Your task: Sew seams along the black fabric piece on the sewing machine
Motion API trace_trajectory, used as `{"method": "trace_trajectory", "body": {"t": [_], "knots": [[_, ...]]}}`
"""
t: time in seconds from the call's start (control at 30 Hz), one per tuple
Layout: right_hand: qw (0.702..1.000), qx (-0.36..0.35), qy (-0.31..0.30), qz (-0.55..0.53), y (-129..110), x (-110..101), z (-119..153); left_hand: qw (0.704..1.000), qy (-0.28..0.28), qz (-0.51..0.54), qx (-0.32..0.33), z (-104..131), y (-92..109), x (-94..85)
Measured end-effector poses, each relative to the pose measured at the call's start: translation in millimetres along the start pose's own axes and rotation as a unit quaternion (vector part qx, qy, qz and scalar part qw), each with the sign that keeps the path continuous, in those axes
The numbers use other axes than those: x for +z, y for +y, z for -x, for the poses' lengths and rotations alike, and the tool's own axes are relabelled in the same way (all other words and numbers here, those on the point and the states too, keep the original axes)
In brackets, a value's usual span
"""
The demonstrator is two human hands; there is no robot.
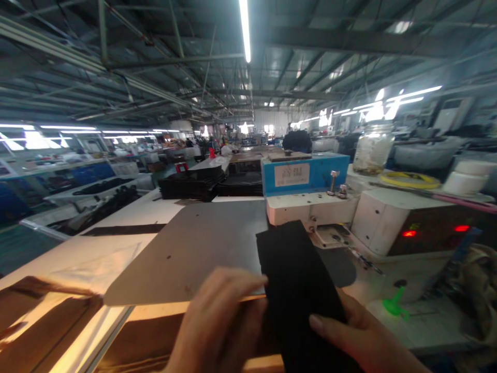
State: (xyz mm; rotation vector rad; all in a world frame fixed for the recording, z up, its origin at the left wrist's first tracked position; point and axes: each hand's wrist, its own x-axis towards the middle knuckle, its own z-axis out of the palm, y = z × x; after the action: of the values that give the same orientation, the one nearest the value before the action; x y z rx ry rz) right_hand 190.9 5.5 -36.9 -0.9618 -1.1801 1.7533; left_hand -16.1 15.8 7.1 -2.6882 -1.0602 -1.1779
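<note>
My right hand (361, 329) pinches the black panel (293, 274), thumb on top, at the right end of the grey plate (217, 235); I'd best keep it flat. My left hand (219, 311) curls at its near-left edge; whether it grips, I can't tell.

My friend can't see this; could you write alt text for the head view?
A person's right hand holds a flat black piece, the left hand beside it. Beyond are a grey plate and a blue-and-white machine.

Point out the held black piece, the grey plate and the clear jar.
Black piece (297, 274): head view, middle of its visible face.
Grey plate (212, 241): head view, bare part of its top.
Clear jar (373, 150): head view, middle of its side.
</note>
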Motion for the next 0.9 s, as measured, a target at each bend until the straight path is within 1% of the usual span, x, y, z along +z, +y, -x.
{"method": "trace_trajectory", "body": {"t": [0.03,0.07,0.1,0.13,0.17,0.23,0.27,0.3,0.33,0.37,0.4,0.47,0.53,0.6,0.63,0.7,0.77,0.83,0.9], "knots": [[1.000,0.002,-0.006,0.016,1,-3,-1,0.994,0.025,0.030,-0.103,-11,-13,-3.9],[0.999,-0.001,-0.019,0.036,3,-7,-2,0.979,0.018,0.078,-0.187,-20,-25,-5.8],[0.998,-0.008,-0.036,0.060,7,-11,-3,0.957,-0.005,0.136,-0.256,-29,-35,-5.2],[0.995,-0.017,-0.055,0.081,10,-14,-4,0.933,-0.046,0.196,-0.298,-36,-43,-2.3],[0.992,-0.027,-0.075,0.097,14,-17,-6,0.906,-0.097,0.259,-0.322,-41,-49,2.5],[0.988,-0.026,-0.104,0.109,21,-21,-9,0.841,-0.196,0.369,-0.344,-47,-56,15.4],[0.988,-0.019,-0.111,0.108,22,-21,-10,0.809,-0.230,0.410,-0.352,-48,-58,22.4],[0.988,-0.016,-0.111,0.104,23,-22,-12,0.783,-0.247,0.441,-0.362,-49,-58,29.0],[0.989,-0.016,-0.106,0.102,22,-22,-14,0.765,-0.248,0.462,-0.374,-51,-58,35.1],[0.990,-0.020,-0.094,0.104,20,-22,-17,0.756,-0.237,0.473,-0.385,-52,-57,40.6],[0.991,-0.032,-0.075,0.110,17,-22,-21,0.753,-0.222,0.480,-0.392,-54,-57,45.6],[0.985,-0.082,-0.016,0.149,9,-23,-34,0.747,-0.198,0.494,-0.397,-59,-57,55.4],[0.964,-0.139,0.057,0.217,2,-28,-52,0.741,-0.192,0.509,-0.393,-63,-59,66.1],[0.932,-0.183,0.109,0.292,-2,-35,-71,0.749,-0.182,0.509,-0.384,-67,-65,78.1],[0.916,-0.198,0.123,0.328,-2,-39,-79,0.762,-0.174,0.497,-0.377,-68,-69,84.1],[0.886,-0.220,0.134,0.385,-2,-44,-91,0.799,-0.156,0.454,-0.362,-69,-78,95.2],[0.867,-0.233,0.133,0.420,0,-46,-96,0.839,-0.141,0.395,-0.346,-69,-86,103.8],[0.866,-0.234,0.119,0.425,0,-46,-95,0.868,-0.127,0.349,-0.331,-68,-92,109.1],[0.874,-0.230,0.101,0.417,0,-44,-93,0.879,-0.119,0.333,-0.321,-66,-95,111.2]]}}
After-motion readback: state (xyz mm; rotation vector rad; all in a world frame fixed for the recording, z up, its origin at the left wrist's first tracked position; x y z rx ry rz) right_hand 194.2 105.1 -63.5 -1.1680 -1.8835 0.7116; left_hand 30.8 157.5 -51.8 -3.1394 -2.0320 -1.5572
